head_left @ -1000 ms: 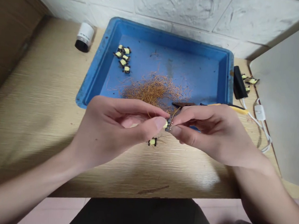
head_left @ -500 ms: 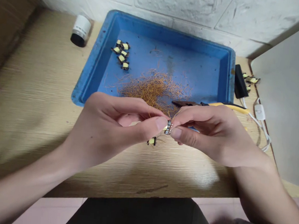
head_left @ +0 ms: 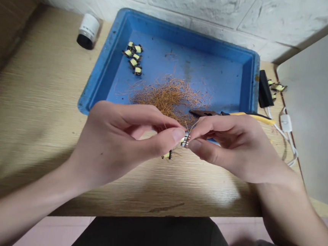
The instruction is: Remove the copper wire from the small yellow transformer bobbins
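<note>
So our left hand [head_left: 122,144] and right hand [head_left: 225,145] are both pinching a tiny yellow-taped transformer coil [head_left: 184,139] between thumb and fingers, over a light wood-grain desk [head_left: 30,107], with a blue plastic tray [head_left: 98,77] just past them against a white painted brick wall [head_left: 191,6].

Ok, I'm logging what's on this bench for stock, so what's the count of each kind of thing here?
Yellow-taped coils: 11, roughly
Yellow-handled pliers: 1
Blue tray: 1
White-and-black canister: 1
Black power adapter: 1
White cord switch: 1
Total: 16
</note>
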The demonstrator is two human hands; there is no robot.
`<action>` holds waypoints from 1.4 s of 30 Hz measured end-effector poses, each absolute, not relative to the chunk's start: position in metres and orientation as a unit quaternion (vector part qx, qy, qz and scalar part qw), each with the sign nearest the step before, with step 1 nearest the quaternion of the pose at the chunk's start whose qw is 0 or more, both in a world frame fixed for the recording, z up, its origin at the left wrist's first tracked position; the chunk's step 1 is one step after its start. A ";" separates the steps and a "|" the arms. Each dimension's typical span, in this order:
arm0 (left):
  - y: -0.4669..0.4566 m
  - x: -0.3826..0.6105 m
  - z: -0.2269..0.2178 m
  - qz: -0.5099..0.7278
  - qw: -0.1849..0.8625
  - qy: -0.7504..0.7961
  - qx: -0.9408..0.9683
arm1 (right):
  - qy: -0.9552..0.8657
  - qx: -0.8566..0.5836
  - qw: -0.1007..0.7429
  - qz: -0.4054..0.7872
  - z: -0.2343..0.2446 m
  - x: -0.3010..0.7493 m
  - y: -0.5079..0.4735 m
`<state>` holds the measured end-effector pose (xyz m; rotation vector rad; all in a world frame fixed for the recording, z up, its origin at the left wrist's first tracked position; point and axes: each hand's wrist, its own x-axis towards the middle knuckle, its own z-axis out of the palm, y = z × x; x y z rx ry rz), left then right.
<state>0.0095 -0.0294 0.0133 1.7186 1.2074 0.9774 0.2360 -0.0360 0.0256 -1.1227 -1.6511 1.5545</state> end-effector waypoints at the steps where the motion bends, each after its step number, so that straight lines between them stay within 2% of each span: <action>1: -0.029 0.009 0.013 0.386 0.398 0.478 0.681 | -0.623 -0.422 0.301 0.585 0.025 0.236 -0.036; 11: -0.027 0.007 0.014 0.370 0.438 0.460 0.678 | -0.624 -0.437 0.302 0.573 0.023 0.235 -0.038; 16: -0.029 0.006 0.015 0.347 0.505 0.475 0.631 | -0.635 -0.414 0.344 0.554 0.020 0.232 -0.039; 23: -0.027 0.007 0.014 0.339 0.594 0.443 0.579 | -0.642 -0.404 0.358 0.544 0.021 0.230 -0.041; 35: -0.028 -0.001 0.003 0.378 0.585 0.457 0.553 | -0.687 -0.402 0.414 0.442 0.016 0.225 -0.042; 37: -0.031 -0.003 0.002 0.409 0.560 0.474 0.543 | -0.687 -0.420 0.445 0.391 0.017 0.225 -0.042; 40: -0.034 -0.002 0.005 0.434 0.539 0.474 0.544 | -0.741 -0.411 0.489 0.210 0.021 0.228 -0.047; 42: -0.035 0.000 0.008 0.450 0.525 0.476 0.543 | -0.788 -0.398 0.445 0.149 0.026 0.228 -0.054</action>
